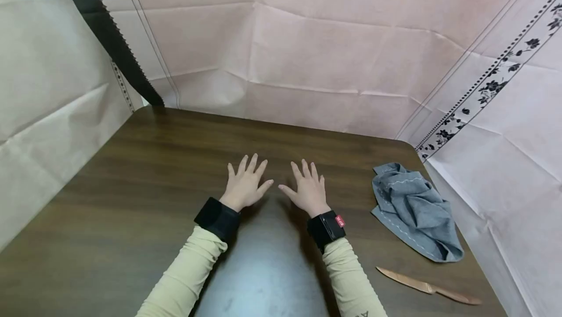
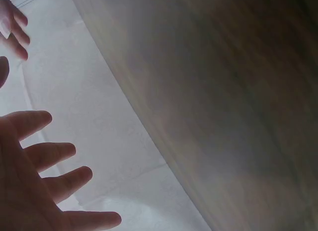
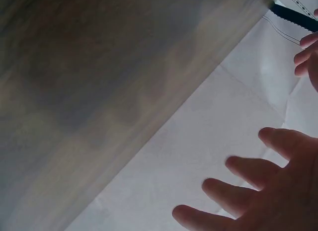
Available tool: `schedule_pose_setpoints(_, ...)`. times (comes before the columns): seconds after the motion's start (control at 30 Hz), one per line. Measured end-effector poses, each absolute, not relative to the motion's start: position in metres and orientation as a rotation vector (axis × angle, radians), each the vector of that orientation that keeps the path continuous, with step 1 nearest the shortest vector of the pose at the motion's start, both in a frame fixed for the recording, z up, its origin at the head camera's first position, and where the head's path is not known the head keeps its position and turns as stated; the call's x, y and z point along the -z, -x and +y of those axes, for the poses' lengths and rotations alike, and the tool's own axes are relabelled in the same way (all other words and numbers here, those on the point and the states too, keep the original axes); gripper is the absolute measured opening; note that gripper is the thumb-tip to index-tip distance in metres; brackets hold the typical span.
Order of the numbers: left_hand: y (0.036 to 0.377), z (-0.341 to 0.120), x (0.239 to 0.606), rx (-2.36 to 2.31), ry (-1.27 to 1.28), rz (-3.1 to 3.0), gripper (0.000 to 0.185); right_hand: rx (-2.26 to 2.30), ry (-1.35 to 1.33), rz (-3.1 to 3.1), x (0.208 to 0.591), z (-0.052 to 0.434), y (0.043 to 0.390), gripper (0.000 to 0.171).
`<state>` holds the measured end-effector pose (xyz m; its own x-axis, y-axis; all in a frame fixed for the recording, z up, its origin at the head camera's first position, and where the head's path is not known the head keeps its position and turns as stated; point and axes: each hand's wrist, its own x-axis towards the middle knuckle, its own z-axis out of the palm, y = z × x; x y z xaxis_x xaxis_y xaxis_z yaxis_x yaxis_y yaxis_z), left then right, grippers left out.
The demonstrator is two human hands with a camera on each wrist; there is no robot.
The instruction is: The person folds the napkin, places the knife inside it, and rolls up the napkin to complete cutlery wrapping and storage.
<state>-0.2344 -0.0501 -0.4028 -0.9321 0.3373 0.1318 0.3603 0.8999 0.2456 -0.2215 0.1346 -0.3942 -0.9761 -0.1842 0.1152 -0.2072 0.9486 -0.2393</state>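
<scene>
Both hands were held out over the table point(image 1: 131, 200), fingers straight and spread, backs upward; their shadows fell on the wood beneath and beside them. Left hand point(image 1: 246, 185): fingers fanned, thumb out toward the right hand point(image 1: 309, 190), which mirrored it. Thumb tips near each other, a narrow gap between. Both wrist views agreed: four fingers extended and parted, the other hand's fingers at the picture edge. Cloth point(image 1: 412, 212), blue-grey with pale stitching, lay crumpled to the right of the right hand, well apart from it, by the table's right edge. Knife point(image 1: 408, 282), copper-coloured, lay flat to the right of the right hand and nearer the person, beside the right sleeve point(image 1: 355, 278); tip toward that sleeve, handle away from it, cloth just beyond. Behind each hand, a black band circled the wrist: left band point(image 1: 217, 219) above the left sleeve point(image 1: 184, 273), right band point(image 1: 326, 230) with a red tag point(image 1: 340, 221). Beyond the fingertips, past the far table edge, hung a creased pale sheet point(image 1: 329, 53); a black strip point(image 1: 114, 34) ran down it, far left of the left hand.
</scene>
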Motion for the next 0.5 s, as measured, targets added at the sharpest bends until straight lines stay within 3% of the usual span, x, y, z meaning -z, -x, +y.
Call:
schedule_pose_setpoints(0.2, 0.235, -0.044, 0.404, 0.436, 0.585, -2.974, 0.06, -0.334, -0.224, -3.047, 0.394, 0.172, 0.225, 0.074)
schedule_pose_setpoints(0.5, 0.239, -0.043, 0.403, 0.432, 0.597, -2.987, 0.059, -0.205, 0.11, -3.012, 0.374, 0.285, 0.224, 0.074)
